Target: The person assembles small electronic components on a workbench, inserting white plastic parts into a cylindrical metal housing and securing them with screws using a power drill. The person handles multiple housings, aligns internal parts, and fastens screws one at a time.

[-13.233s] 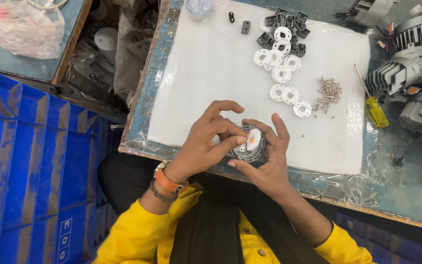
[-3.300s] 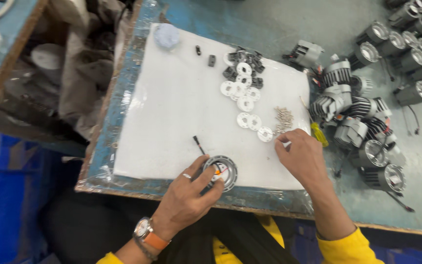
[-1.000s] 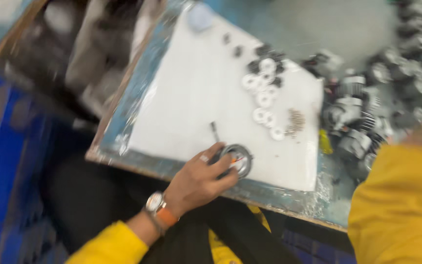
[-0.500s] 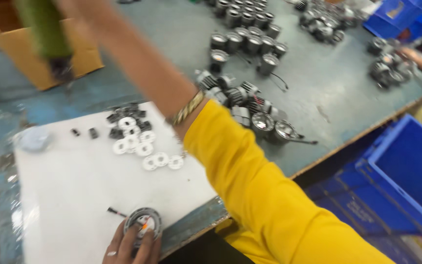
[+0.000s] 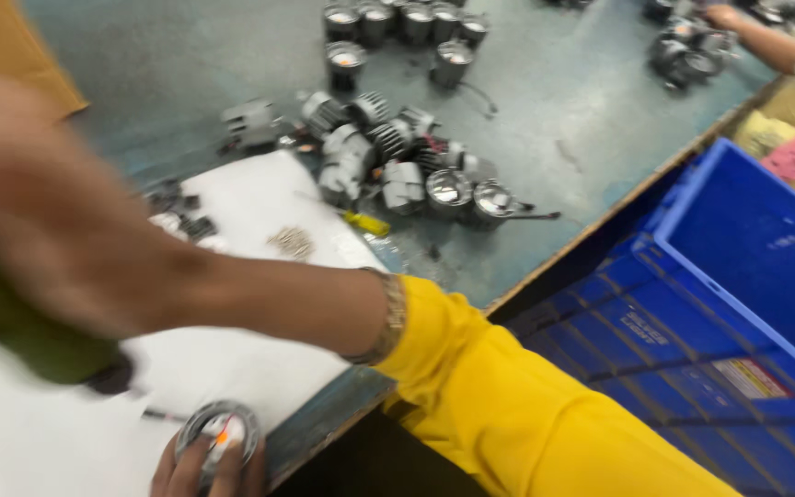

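Observation:
My left hand [image 5: 202, 468] rests at the bottom edge, fingers on a small round metal housing [image 5: 220, 430] with an orange spot inside. The housing sits on a white sheet [image 5: 252, 195] near the table's front edge. My right hand [image 5: 43, 216] is large and blurred at the left, shut on a green tool [image 5: 25, 342] whose dark tip hangs just above the sheet, up and left of the housing. My yellow sleeve [image 5: 517, 405] and a wrist bangle [image 5: 388, 317] cross the middle of the view.
Several finned metal housings [image 5: 388, 166] lie in a heap beyond the sheet, with more at the back. A pile of screws [image 5: 292, 242] and a yellow-handled screwdriver [image 5: 366, 223] lie nearby. Blue crates [image 5: 747, 267] stand to the right. Another person's hand [image 5: 738, 23] works at the far corner.
My right hand has come down from the back of the table with the green tool, towards the sheet. My left hand stays on the round housing. The view has swung right.

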